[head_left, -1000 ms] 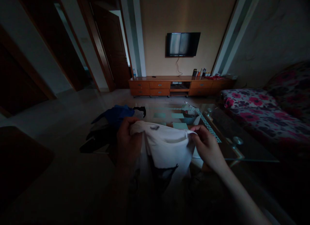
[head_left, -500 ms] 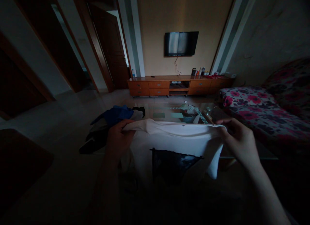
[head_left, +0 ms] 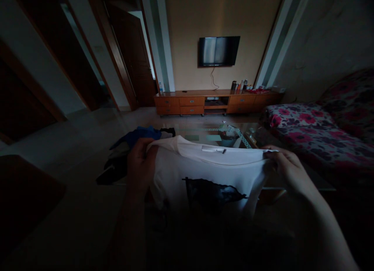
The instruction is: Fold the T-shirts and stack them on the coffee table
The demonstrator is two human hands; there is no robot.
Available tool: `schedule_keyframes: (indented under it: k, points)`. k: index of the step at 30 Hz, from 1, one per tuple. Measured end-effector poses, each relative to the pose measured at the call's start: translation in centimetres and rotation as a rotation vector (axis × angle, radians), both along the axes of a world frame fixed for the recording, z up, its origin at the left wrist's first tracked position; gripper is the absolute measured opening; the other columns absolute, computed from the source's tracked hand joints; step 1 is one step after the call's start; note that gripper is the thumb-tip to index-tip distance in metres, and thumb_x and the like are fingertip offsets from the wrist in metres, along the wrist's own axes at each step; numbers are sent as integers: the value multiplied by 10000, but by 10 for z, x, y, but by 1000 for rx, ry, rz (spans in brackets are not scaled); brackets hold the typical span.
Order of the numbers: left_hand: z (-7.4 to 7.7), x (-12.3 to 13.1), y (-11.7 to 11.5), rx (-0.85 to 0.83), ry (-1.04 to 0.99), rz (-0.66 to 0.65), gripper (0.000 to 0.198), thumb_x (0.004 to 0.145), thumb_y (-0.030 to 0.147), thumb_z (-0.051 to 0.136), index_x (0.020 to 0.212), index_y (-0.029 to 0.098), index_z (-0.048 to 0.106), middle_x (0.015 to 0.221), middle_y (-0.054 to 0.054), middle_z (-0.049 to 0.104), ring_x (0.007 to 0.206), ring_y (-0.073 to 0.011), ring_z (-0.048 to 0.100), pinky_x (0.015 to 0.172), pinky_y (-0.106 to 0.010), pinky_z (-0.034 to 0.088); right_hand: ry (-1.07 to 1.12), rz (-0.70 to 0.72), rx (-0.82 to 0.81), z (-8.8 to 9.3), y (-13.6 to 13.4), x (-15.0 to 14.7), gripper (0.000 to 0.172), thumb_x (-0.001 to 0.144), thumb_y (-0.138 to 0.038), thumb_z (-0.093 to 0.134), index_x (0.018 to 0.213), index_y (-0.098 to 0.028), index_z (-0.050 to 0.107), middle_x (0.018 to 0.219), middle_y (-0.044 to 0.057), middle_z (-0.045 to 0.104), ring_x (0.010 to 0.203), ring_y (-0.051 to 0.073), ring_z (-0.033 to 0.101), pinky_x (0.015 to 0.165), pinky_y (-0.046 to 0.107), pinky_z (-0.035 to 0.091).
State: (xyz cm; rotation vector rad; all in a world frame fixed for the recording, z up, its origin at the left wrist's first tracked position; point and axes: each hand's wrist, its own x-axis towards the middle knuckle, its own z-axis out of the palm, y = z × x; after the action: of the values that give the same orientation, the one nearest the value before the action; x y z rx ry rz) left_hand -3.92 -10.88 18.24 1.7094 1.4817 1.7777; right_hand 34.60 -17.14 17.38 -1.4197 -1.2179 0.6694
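A white T-shirt (head_left: 175, 173) with a dark printed picture on its front hangs stretched out before me. My left hand (head_left: 142, 158) is closed on one shoulder, and my right hand (head_left: 284, 164) pinches the other. Between them the neckline shows, with a small label inside the collar. The lower part of the shirt fades into deep shadow. Just beyond my left hand, a pile of clothes (head_left: 136, 138), blue, black and grey, lies at the left end of the glass table (head_left: 201, 127).
On the table stand a basket (head_left: 229, 140) with a whitish bag in it and a small glass object (head_left: 251, 134). Behind are a low wooden TV cabinet (head_left: 191, 103) and a wall-mounted television (head_left: 218, 51). A flower-patterned sofa (head_left: 309, 132) is on the right, a dark brown piece of furniture (head_left: 26, 189) on the left.
Both hands have shifted slightly outward, pulling the shirt's shoulders a little wider. The collar has opened, so the label inside now shows. The clothes pile has stayed put.
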Motion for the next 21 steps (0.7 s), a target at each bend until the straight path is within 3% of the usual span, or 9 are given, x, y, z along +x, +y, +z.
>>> schedule_keyframes:
  k: [3, 11, 21]
  points:
    - [-1, -1, 2, 52, -67, 52, 171, 812, 329, 656, 936, 219, 614, 825, 14, 638, 771, -170, 623, 686, -262, 493, 99, 56, -18, 0, -2, -2, 311, 734, -470, 692, 663, -205, 546, 603, -49, 442, 548, 99, 380, 485, 196, 302]
    - [1, 2, -1, 24, -83, 179, 154, 795, 341, 684, 786, 205, 613, 677, 48, 576, 619, -128, 556, 549, -220, 424, 187, 220, -149, 6, -13, 2, 370, 807, -541, 736, 795, -217, 557, 617, -62, 426, 518, 77, 381, 467, 170, 281]
    - [0, -2, -1, -4, -129, 172, 236, 829, 383, 670, 904, 185, 775, 793, -3, 738, 781, -198, 684, 718, -288, 529, 420, 357, -150, -1, -15, 24, 295, 679, -365, 784, 889, -246, 614, 724, -35, 503, 587, 109, 443, 502, 196, 366]
